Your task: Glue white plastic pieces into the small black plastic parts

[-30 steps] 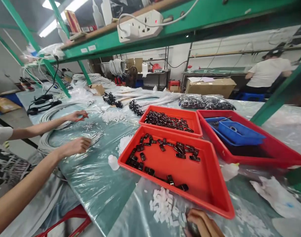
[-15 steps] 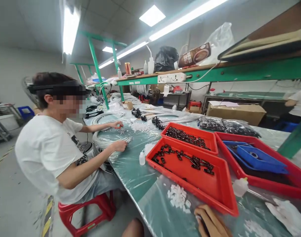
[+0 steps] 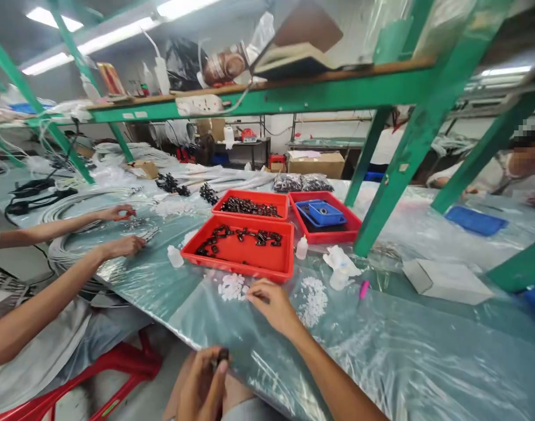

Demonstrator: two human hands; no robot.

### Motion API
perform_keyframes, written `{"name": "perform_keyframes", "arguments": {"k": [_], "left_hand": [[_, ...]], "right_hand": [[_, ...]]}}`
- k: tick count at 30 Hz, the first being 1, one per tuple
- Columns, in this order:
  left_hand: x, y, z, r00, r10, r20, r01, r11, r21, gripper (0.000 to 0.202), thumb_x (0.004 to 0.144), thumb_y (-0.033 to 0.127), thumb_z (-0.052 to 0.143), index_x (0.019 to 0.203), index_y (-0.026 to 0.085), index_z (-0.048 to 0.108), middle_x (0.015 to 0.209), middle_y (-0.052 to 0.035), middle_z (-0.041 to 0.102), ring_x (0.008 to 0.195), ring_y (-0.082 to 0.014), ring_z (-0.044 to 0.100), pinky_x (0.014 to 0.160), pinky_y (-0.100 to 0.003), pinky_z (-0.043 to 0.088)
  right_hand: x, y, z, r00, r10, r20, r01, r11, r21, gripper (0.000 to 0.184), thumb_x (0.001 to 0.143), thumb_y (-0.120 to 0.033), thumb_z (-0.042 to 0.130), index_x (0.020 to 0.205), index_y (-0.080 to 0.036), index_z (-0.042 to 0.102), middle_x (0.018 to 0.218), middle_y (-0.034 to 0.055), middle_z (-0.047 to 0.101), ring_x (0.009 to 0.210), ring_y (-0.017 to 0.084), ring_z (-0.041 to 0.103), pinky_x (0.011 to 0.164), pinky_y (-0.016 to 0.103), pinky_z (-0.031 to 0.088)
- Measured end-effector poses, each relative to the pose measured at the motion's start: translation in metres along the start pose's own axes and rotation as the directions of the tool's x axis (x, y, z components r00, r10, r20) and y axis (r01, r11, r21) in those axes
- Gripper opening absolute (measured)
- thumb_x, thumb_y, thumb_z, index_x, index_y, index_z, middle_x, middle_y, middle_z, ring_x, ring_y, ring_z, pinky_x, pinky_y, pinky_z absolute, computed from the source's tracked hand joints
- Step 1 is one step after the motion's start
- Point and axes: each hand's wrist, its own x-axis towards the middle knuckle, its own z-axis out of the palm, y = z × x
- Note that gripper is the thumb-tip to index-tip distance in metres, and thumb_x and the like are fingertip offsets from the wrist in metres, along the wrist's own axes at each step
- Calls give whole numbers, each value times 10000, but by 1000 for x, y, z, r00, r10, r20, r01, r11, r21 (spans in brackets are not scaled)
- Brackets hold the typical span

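Note:
My left hand (image 3: pixel 199 386) is low at the table's front edge, above my lap. Between its thumb and fingertips it pinches a small black plastic part (image 3: pixel 223 355). My right hand (image 3: pixel 273 307) reaches over the table, thumb and fingers drawn together at the right edge of a pile of small white pieces (image 3: pixel 231 287). Whether a piece is between those fingertips is too small to tell. Just behind this hand stands a red tray (image 3: pixel 267 260) with loose black parts (image 3: pixel 262 237). A second heap of white pieces (image 3: pixel 313 301) lies to its right.
Behind are another red tray (image 3: pixel 283 204) of black parts and a red tray (image 3: pixel 355 225) holding blue trays. Small white bottles (image 3: pixel 175 256), a crumpled tissue (image 3: pixel 337 260), a pink marker (image 3: pixel 364 289) and green posts (image 3: pixel 407 158) stand around. At left, a co-worker's hands (image 3: pixel 124 245) handle cables.
The view has swung right and down. Only one of my hands showed before, at the lower right; now both are visible, the right one at the white pile.

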Motion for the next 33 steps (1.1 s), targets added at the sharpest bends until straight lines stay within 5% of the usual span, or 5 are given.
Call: {"name": "perform_keyframes", "arguments": {"k": [9,16,23,28,33], "left_hand": [[56,-17,24,997,-69,-22,69,998,3,330,964,515,677,1096,215,644,1039,-49,683,796,-179,662,609,-241,565],[56,-29,30,997,-76,-6,76,997,1,277,944,453,703,1081,214,674,1034,-41,697,809,-181,665,640,-248,544],[55,-33,24,996,-73,41,74,997,-20,262,942,458,711,1018,207,703,869,-5,699,584,-124,605,558,-220,526],[53,-43,16,996,-75,53,77,996,-40,291,903,482,772,962,204,707,716,3,692,536,-141,617,473,-195,493],[52,-50,11,997,-58,42,62,994,-95,313,904,504,783,952,205,700,645,19,656,546,-155,624,537,-213,558]], "right_hand": [[-10,-18,14,981,182,63,-192,891,412,236,1017,-377,737,1081,-150,717,1139,68,729,1026,228,716,932,447,608],[-12,-23,16,962,260,78,-269,866,423,236,942,-374,804,982,-155,726,965,26,729,862,185,690,809,358,575],[-14,-28,21,963,264,56,-263,873,410,185,876,-369,819,854,-192,774,941,29,741,863,176,703,763,291,533],[-17,-34,25,981,194,-9,-182,937,297,26,859,-213,811,845,-222,832,891,24,752,815,169,716,765,277,541],[-24,-41,34,999,39,-32,-34,987,160,150,926,-164,715,978,-209,849,965,62,767,866,178,733,844,285,560]]}}
